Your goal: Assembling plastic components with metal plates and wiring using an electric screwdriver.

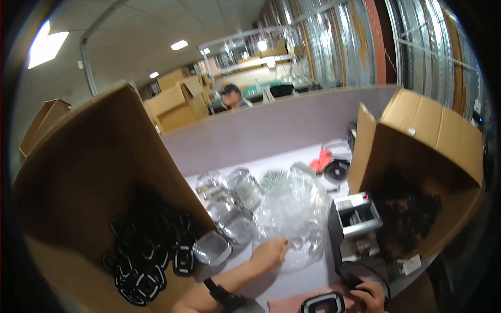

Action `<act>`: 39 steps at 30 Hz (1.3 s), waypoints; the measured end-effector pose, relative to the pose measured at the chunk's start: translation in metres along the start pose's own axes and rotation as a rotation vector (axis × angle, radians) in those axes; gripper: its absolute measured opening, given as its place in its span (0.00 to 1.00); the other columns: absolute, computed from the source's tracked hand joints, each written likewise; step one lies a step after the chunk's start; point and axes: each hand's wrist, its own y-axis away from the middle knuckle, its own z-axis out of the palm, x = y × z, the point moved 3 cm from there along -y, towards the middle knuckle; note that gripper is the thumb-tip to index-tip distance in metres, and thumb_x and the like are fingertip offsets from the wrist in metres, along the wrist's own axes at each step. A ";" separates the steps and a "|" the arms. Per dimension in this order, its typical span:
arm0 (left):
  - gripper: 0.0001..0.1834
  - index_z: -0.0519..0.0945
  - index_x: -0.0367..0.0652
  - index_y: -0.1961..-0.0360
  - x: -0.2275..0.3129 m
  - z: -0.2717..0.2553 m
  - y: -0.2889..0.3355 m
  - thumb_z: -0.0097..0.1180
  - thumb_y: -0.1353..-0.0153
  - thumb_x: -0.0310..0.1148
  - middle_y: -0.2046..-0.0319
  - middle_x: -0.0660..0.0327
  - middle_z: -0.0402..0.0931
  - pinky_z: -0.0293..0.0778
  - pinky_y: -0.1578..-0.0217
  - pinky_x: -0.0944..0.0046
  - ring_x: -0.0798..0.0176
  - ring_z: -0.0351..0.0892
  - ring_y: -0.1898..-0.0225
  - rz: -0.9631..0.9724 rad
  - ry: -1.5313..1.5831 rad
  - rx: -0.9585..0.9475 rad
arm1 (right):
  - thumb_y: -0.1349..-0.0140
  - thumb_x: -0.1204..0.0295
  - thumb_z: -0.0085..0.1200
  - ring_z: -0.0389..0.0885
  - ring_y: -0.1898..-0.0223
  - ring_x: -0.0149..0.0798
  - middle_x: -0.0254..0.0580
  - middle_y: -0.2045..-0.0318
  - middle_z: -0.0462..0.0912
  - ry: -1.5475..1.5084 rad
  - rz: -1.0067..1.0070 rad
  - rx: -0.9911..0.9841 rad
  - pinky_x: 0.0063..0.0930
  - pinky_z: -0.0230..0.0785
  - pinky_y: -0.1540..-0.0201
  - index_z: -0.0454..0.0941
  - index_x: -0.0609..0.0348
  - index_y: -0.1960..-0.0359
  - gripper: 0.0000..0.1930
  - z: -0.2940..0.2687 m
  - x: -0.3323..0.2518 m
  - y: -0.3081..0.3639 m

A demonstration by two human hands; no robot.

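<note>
Two hands, one bag of clear containers

Our left hand (269,253) pinches the bag (295,219) on the tabletop (292,284); right hand (371,296) fingers grip a black lid (322,302). Many lids (143,255) remain boxed, most work seems left.

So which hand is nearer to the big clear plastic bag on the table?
Left. The left hand rests on the clear plastic bag at its lower edge. The right hand is apart from it, low and to the right, near a black-rimmed lid.
</note>
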 end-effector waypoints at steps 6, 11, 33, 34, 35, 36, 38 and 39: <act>0.14 0.81 0.37 0.54 0.004 -0.018 -0.011 0.59 0.35 0.35 0.63 0.42 0.83 0.78 0.58 0.48 0.39 0.84 0.60 -0.032 0.027 0.046 | 0.39 0.73 0.61 0.84 0.57 0.52 0.54 0.57 0.84 -0.425 0.275 0.098 0.38 0.77 0.51 0.81 0.65 0.51 0.15 0.031 -0.010 0.013; 0.18 0.81 0.37 0.54 0.012 -0.012 -0.016 0.64 0.35 0.40 0.63 0.43 0.84 0.79 0.60 0.49 0.42 0.85 0.61 -0.105 -0.017 0.075 | 0.34 0.68 0.60 0.82 0.55 0.49 0.55 0.50 0.81 -0.407 0.193 0.015 0.37 0.77 0.50 0.78 0.65 0.47 0.18 0.041 -0.002 0.014; 0.13 0.80 0.35 0.45 0.086 -0.010 0.081 0.54 0.29 0.25 0.57 0.60 0.81 0.79 0.55 0.68 0.70 0.80 0.57 -0.054 0.494 -0.104 | 0.39 0.76 0.62 0.83 0.54 0.48 0.49 0.52 0.82 -0.528 0.221 0.017 0.35 0.77 0.53 0.80 0.62 0.49 0.16 0.046 0.002 0.024; 0.13 0.79 0.34 0.45 0.088 -0.006 0.091 0.51 0.28 0.22 0.55 0.61 0.80 0.76 0.51 0.68 0.70 0.80 0.54 -0.040 0.555 -0.133 | 0.39 0.76 0.62 0.83 0.54 0.48 0.49 0.52 0.82 -0.536 0.221 0.014 0.35 0.77 0.53 0.80 0.62 0.49 0.16 0.046 0.002 0.025; 0.13 0.79 0.34 0.45 0.094 -0.005 0.097 0.51 0.28 0.22 0.55 0.61 0.80 0.76 0.51 0.68 0.70 0.80 0.54 -0.047 0.552 -0.132 | 0.40 0.76 0.62 0.83 0.54 0.48 0.49 0.52 0.82 -0.523 0.214 0.017 0.35 0.77 0.53 0.81 0.62 0.49 0.16 0.045 0.002 0.025; 0.12 0.78 0.34 0.46 0.102 -0.004 0.103 0.49 0.28 0.21 0.56 0.61 0.79 0.75 0.50 0.69 0.70 0.79 0.55 -0.063 0.594 -0.163 | 0.40 0.76 0.62 0.83 0.54 0.49 0.49 0.52 0.82 -0.510 0.207 0.021 0.36 0.77 0.52 0.81 0.62 0.49 0.16 0.046 0.002 0.026; 0.12 0.76 0.34 0.46 0.112 0.003 0.112 0.48 0.28 0.20 0.58 0.60 0.79 0.73 0.51 0.69 0.70 0.78 0.56 -0.071 0.688 -0.173 | 0.40 0.76 0.62 0.83 0.54 0.49 0.49 0.52 0.82 -0.514 0.203 0.020 0.36 0.77 0.52 0.81 0.62 0.49 0.16 0.046 0.001 0.026; 0.12 0.76 0.34 0.46 0.117 0.004 0.114 0.48 0.28 0.20 0.58 0.60 0.79 0.73 0.51 0.69 0.70 0.78 0.56 -0.072 0.685 -0.175 | 0.40 0.76 0.62 0.83 0.54 0.50 0.49 0.52 0.82 -0.508 0.197 0.021 0.37 0.77 0.51 0.81 0.61 0.49 0.17 0.045 0.001 0.026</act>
